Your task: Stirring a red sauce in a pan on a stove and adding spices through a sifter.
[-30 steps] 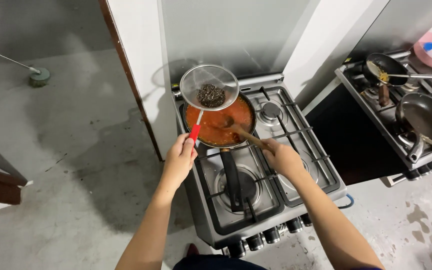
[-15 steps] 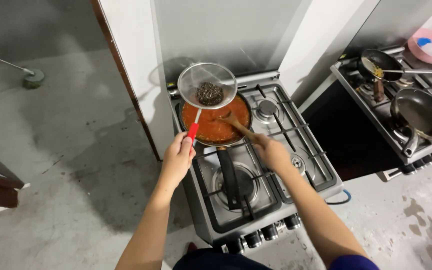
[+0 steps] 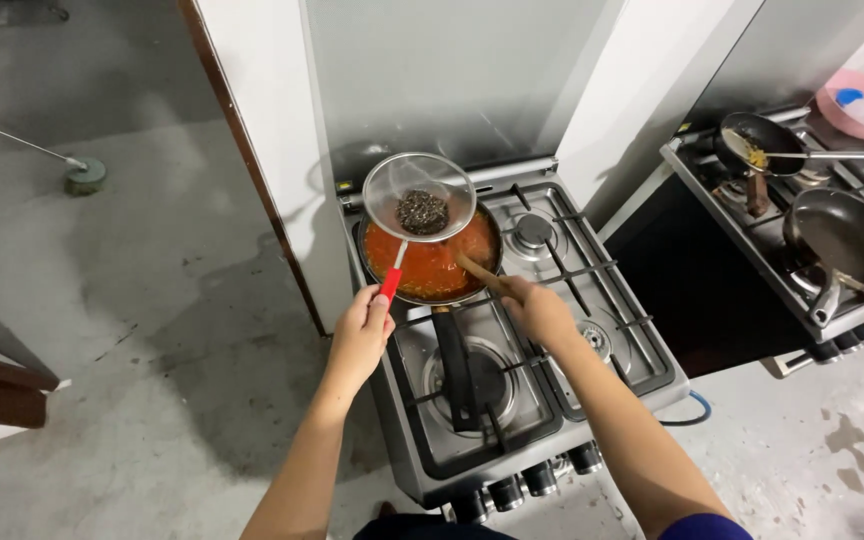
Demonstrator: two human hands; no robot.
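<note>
strainer held over the pan at the stove's back left corner

left hand (image 3: 360,335) fingers wrapped around the red handle of the light, stiff wire strainer (image 3: 419,198); right hand (image 3: 540,310) fingers closed on a wooden spoon (image 3: 476,271) in the sauce pan (image 3: 432,268).

A steel gas stove (image 3: 620,345) carries a sauce-filled pan (image 3: 432,268).

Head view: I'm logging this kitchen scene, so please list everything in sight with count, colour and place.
strainer: 1, steel mesh, red handle, dark solids inside, over pan
pan of sauce: 1, orange-red, rear left burner
wooden spoon: 1, brown, in sauce
stove: 1, steel, centre
second stove: 1, right, two dark pans
pink plate: 1, far right
mop: 1, floor left
left hand: holds strainer handle
right hand: holds spoon
</note>
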